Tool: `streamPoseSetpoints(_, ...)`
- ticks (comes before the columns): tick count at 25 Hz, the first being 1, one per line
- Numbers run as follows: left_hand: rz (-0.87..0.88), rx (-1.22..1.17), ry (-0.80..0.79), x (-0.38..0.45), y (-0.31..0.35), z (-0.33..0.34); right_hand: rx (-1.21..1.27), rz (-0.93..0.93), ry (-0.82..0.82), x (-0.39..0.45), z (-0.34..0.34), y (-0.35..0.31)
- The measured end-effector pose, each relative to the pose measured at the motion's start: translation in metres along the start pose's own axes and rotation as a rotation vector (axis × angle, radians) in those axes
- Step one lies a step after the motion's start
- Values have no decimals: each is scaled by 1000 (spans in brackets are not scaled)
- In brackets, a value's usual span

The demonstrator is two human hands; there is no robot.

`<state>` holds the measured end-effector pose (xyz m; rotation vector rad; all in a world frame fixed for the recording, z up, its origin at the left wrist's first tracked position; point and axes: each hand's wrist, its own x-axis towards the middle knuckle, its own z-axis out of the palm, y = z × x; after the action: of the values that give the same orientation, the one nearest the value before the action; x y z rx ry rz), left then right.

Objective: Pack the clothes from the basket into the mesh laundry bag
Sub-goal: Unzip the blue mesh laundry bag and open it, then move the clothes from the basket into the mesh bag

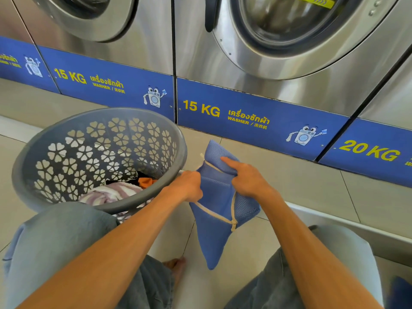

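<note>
My left hand (pixel 188 186) is closed on the near edge of the bag (pixel 217 210); my right hand (pixel 246 178) pinches its far side, forefinger out along the mesh. I judge I'm opening the mouth, nothing packed yet. The bag hangs between my knees, its cord (pixel 233 216) looped below my fingers. Next I must spread the mouth, then reach left to the clothes (pixel 116 192) low in the basket (pixel 29 152), just beside my left wrist.
</note>
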<state>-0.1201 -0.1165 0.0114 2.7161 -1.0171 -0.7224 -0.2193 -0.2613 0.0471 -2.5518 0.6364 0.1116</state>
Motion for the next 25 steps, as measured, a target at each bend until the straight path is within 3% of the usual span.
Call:
streamPoseSetpoints(5,8,-49,-15,-3,0,-7,79,-33,-11,5,21,-10)
streamPoseSetpoints(11,97,-425,324,-29,-4,-60,197,14,29,18,28,-14)
streamPoseSetpoints(14,7,-511,438,-38,-20,-87,242,5,26,22,30,-24)
streamPoseSetpoints(18,-116,-414,332,-24,-64,-105,271,-34,32,27,32,-41)
streamPoseSetpoints(25,-210,134,-209,35,-151,-38,272,-80,29,39,51,-59)
